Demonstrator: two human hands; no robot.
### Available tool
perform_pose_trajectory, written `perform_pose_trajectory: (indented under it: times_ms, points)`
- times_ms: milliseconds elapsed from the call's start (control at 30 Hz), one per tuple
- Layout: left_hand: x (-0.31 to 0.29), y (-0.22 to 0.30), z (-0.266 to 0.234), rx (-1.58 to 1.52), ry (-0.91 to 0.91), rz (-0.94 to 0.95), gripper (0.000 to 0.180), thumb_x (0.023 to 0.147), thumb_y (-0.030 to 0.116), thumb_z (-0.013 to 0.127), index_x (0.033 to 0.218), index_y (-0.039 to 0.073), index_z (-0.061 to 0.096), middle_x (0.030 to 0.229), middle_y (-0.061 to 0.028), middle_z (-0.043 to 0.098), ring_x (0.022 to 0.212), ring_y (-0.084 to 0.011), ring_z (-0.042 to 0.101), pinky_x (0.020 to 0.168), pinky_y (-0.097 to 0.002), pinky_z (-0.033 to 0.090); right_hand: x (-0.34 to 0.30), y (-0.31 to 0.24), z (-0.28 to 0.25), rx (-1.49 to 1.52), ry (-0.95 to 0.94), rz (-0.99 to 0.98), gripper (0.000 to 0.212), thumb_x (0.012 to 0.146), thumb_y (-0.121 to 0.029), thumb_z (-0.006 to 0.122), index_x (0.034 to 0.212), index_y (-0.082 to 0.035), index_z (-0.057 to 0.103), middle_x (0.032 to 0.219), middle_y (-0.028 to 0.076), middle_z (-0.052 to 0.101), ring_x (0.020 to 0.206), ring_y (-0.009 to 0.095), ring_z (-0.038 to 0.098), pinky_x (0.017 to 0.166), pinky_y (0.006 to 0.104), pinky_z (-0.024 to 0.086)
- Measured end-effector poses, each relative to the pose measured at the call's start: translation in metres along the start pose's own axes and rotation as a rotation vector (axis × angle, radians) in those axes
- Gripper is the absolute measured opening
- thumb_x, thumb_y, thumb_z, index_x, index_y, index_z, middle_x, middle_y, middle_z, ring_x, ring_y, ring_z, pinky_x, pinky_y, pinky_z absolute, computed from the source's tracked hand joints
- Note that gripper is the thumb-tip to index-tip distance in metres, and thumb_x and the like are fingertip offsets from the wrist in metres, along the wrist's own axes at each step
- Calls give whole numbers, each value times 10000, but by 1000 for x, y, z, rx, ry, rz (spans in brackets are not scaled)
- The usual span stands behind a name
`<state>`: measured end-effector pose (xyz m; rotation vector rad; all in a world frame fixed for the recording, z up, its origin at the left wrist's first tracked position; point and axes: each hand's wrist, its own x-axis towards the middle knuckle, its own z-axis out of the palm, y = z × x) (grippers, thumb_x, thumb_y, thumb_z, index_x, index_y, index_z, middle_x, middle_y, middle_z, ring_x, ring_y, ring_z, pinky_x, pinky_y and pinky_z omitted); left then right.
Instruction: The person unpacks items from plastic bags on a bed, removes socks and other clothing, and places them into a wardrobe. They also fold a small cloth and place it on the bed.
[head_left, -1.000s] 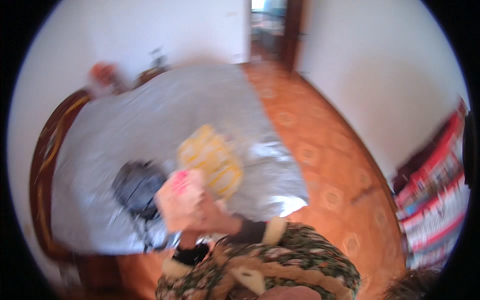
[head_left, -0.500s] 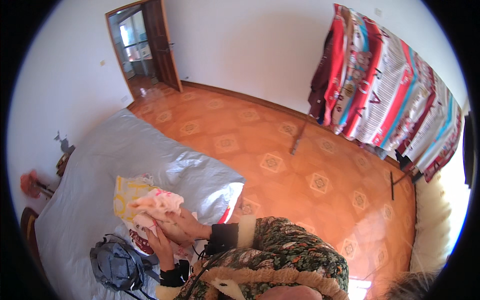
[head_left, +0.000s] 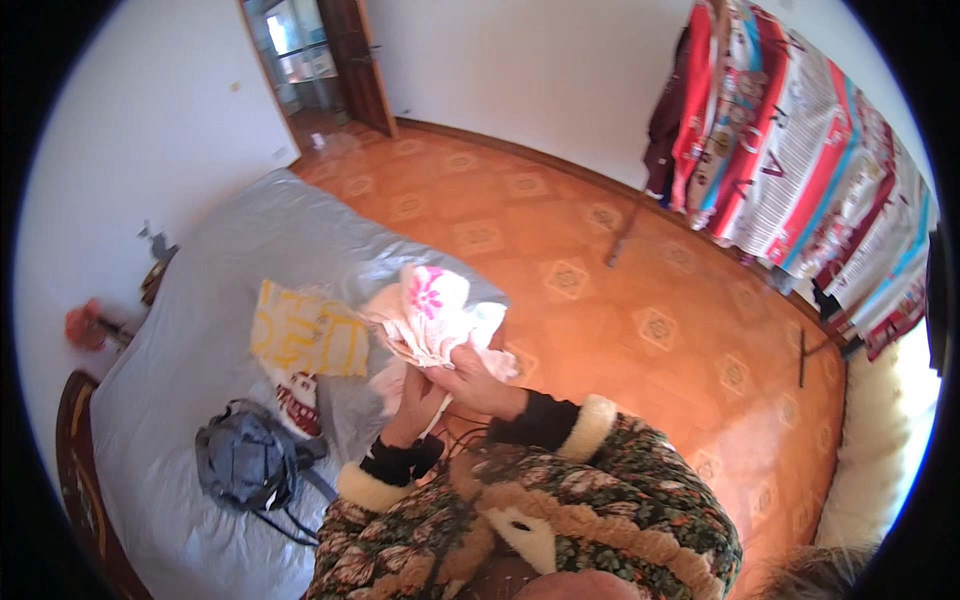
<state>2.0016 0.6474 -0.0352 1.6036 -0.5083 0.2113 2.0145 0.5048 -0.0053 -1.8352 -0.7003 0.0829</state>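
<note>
Over the edge of the bed I hold up a pale pink and white towel (head_left: 425, 310) with a bright pink flower on it, bunched and hanging loosely. My right hand (head_left: 482, 386) grips its lower part with the thumb on top. Just left of it, my left hand (head_left: 412, 408) is closed on the same towel, its fingers partly hidden by the folds. A white and yellow printed cloth or bag (head_left: 310, 335) lies flat on the bed, left of the towel. Below that rests a dark red and white patterned piece (head_left: 298, 405).
A silver-grey sheet (head_left: 190, 290) covers the bed. On it sits a dark grey backpack (head_left: 240, 455) with loose straps. A rack draped with a red, white and blue striped cover (head_left: 790, 150) stands at the right wall. Far left, a brown door (head_left: 358, 65) stands ajar.
Both hands have lifted the towel up and to the right, away from the yellow printed piece. More of the towel hangs unfolded, its pink flower now in sight. The view has shifted.
</note>
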Motion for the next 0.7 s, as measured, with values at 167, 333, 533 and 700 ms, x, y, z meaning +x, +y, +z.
perform_pose_trajectory:
  times_ms: [167,333,533,700]
  points:
    - [24,40,9,-215,-150,-263,794,804,194,753,1427,23,291,1384,-95,419,1256,-202,431,1025,-356,392,-40,-33,-54,120,-55,-312,764,950,-433,507,1482,12,186,1550,255,41,1427,372,127,1152,427,129]
    - [60,34,52,-242,83,-209,577,859,219,680,1345,17,443,1305,-83,515,1187,-207,507,1006,-344,417,-55,-19,-126,342,-272,-311,733,951,-435,508,1487,-16,232,1548,204,187,1431,331,179,1159,409,132]
    - [77,11,87,-506,138,-376,514,957,249,524,1393,17,381,1325,-123,506,1195,-235,521,1014,-375,440,-56,46,-200,-362,505,-131,900,716,-311,814,1420,-9,342,1489,246,279,1380,371,282,1100,435,291]
    - [69,40,109,-195,113,-178,667,887,287,667,1410,30,343,1417,-145,416,1289,-285,437,1051,-426,412,-63,75,-207,503,-101,-68,986,778,-402,771,1499,-48,199,1559,193,133,1415,397,190,1164,406,164]
